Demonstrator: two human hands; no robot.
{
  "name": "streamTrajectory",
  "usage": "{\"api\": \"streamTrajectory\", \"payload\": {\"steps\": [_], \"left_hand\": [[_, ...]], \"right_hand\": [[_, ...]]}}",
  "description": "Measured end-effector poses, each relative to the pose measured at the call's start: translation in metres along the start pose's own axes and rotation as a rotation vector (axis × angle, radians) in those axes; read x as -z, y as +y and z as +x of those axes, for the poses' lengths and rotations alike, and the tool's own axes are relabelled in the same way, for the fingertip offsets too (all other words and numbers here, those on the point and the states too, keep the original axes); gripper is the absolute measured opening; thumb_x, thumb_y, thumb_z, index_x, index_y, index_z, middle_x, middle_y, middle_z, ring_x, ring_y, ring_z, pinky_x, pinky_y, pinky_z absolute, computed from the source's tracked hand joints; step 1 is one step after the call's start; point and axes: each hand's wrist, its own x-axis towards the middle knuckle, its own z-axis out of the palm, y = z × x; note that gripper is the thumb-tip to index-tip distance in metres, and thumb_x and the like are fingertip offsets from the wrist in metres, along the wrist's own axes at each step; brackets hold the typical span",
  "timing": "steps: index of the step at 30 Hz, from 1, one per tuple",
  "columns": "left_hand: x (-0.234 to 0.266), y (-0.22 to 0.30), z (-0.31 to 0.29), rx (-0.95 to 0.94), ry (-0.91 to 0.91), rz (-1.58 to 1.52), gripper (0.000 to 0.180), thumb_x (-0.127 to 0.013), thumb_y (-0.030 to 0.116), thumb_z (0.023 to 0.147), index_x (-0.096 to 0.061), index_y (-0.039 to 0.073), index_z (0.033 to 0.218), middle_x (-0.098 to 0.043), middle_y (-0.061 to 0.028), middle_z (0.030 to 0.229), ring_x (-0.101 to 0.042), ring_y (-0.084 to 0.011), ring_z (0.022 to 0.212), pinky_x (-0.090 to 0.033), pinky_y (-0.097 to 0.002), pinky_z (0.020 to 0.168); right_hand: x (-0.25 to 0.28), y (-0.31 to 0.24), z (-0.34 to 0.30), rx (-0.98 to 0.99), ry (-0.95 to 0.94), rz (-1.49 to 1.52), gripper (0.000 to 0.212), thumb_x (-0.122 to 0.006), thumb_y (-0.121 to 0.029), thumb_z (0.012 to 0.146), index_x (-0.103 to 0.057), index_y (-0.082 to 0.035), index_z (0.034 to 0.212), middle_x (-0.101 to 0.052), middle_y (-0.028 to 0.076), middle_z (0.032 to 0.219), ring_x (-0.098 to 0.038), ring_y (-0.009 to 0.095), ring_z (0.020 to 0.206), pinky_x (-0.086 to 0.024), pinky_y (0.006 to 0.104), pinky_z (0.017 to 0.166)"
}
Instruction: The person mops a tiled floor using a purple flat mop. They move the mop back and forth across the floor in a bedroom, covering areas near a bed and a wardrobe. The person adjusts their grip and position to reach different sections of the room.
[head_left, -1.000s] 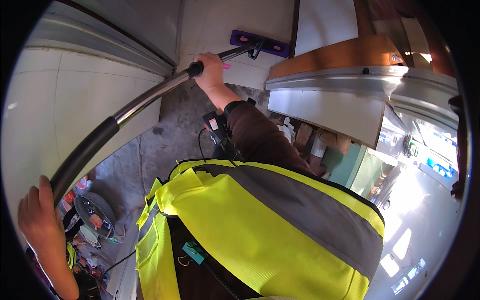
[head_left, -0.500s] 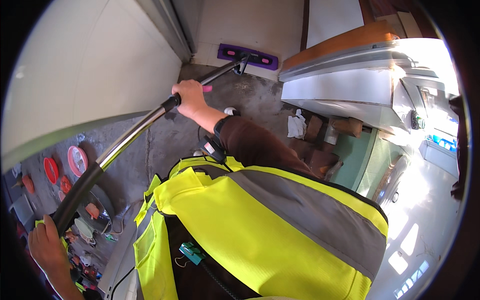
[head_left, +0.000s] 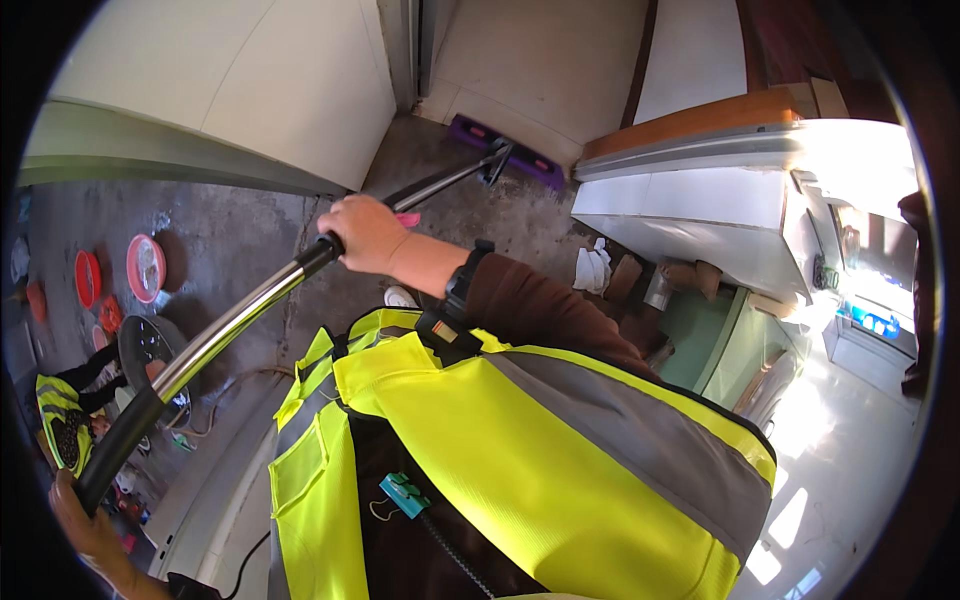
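Observation:
I hold a flat mop with a long black and silver handle (head_left: 212, 352). My right hand (head_left: 362, 234) is wrapped round the shaft partway down, next to a pink tab. At the lower left my left hand (head_left: 92, 532) is closed on the black grip end. The purple mop head (head_left: 472, 134) lies slanted on the floor at the far side, close to the base of a pale wall and the corner of an orange-brown ledge (head_left: 690, 124). Part of my left hand is lost in the dark rim.
A white panel (head_left: 290, 70) stands at the far left. On the grey floor are a pink basin (head_left: 137, 285), a red basin (head_left: 88, 278) and a dark tub (head_left: 150, 345). Nearby is a person in a yellow vest (head_left: 58, 395). A white cabinet (head_left: 690, 205) and white cloth (head_left: 593, 268) are right.
The mop head has shifted slightly right and nearer, and now lies at a steeper slant. Both hands stay on the handle and sit lower in view. More of the other person shows at left.

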Motion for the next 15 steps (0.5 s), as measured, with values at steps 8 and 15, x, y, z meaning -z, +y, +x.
{"api": "streamTrajectory", "payload": {"steps": [8, 15], "left_hand": [[-0.031, 0.224, 0.065, -0.033, -0.293, -0.004, 0.026, -0.058, 0.000, 0.062, -0.050, 0.005, 0.087, -0.050, -0.0106, 0.073, -0.053, -0.0288, 0.073, -0.043, -0.0384, 0.067], [-0.067, 0.268, 0.047, -0.142, -0.449, -0.002, 0.015, -0.054, 0.005, 0.069, -0.044, 0.008, 0.081, -0.048, -0.0056, 0.065, -0.055, -0.0229, 0.064, -0.042, -0.0341, 0.059]], "right_hand": [[0.038, 0.140, -0.013, -0.062, 0.036, -0.218, 0.022, -0.066, -0.004, 0.054, -0.054, -0.011, 0.071, -0.055, 0.008, 0.073, -0.055, 0.030, 0.078, -0.044, 0.0403, 0.069], [0.021, 0.175, -0.033, -0.166, -0.331, -0.469, 0.036, -0.079, -0.024, 0.055, -0.058, -0.017, 0.083, -0.058, 0.004, 0.082, -0.057, 0.026, 0.085, -0.045, 0.0368, 0.074]]}}
